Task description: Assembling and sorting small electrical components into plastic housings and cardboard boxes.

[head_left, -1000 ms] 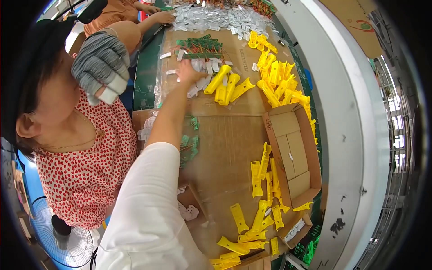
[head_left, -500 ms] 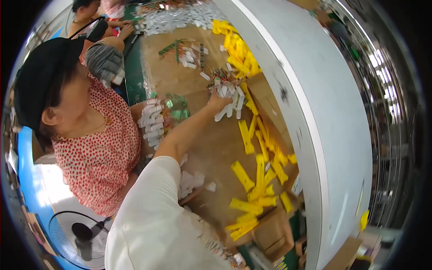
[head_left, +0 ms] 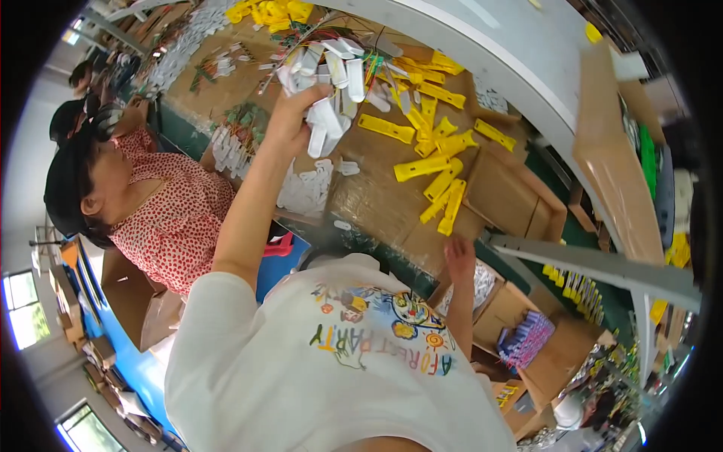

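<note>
My left hand (head_left: 292, 120) is closed around a bundle of white plastic pieces (head_left: 325, 126) with thin coloured wires (head_left: 331, 34) trailing from its far side. The bundle is held up over the brown-covered table (head_left: 361, 200). My right hand (head_left: 460, 260) rests at the table's near edge with its fingers stretched out and nothing in it. Just beyond those fingers lie several loose yellow plastic pieces (head_left: 422, 167), long and flat, some overlapping.
An open cardboard box (head_left: 512, 188) stands right of the yellow pieces. To my left sits a co-worker (head_left: 169, 203) in a patterned top, near piles of white pieces (head_left: 305, 188). A grey metal beam (head_left: 587, 264) crosses at the right. Another box holds purple-and-pink items (head_left: 525, 339).
The white bundle has been lifted from the table and drawn closer in my left hand. My view has swung round, and my right hand now shows at the table edge.
</note>
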A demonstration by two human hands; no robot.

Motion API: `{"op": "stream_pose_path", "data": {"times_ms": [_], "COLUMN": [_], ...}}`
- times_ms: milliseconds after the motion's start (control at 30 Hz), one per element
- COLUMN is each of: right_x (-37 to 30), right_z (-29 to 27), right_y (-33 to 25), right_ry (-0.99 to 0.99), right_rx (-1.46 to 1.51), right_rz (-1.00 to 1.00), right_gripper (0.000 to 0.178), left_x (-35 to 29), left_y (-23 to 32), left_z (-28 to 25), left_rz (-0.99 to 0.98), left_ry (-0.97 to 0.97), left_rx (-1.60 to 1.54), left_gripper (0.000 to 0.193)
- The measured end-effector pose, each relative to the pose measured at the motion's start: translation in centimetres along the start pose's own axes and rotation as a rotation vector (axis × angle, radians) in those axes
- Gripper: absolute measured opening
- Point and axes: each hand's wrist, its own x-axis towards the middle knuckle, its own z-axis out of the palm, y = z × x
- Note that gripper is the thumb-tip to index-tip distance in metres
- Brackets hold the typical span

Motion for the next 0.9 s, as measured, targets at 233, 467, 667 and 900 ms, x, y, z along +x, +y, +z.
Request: {"op": "stream_pose_path", "data": {"times_ms": [233, 467, 667, 900], "right_x": [2.7, 10.4, 6.7, 6.0], "right_z": [5.3, 5.2, 11.7, 19.8], "right_y": [-3.9, -8.0, -6.6, -4.7], "right_ry": [0.050, 0.221, 0.414, 0.120], "right_rx": [0.096, 0.305, 0.014, -0.381], "right_rz": [-0.041, -0.123, -0.371, -0.577], "right_gripper": [0.053, 0.042, 0.031, 0.029], "left_x": [-9.5, -13.0, -11.4, -11.5], "left_y": [-0.9, -8.8, -22.5, -21.9], "left_z": [2.7, -0.5, -11.3, -11.7], "left_rz": [-0.169, -0.505, -0.253, -0.281], "left_ry": [-0.049, -0.390, -0.423, -0.624], "left_rx": [0.132, 0.433, 1.325, 1.394], "left_gripper": [0.054, 0.080, 0.066, 0.055]}}
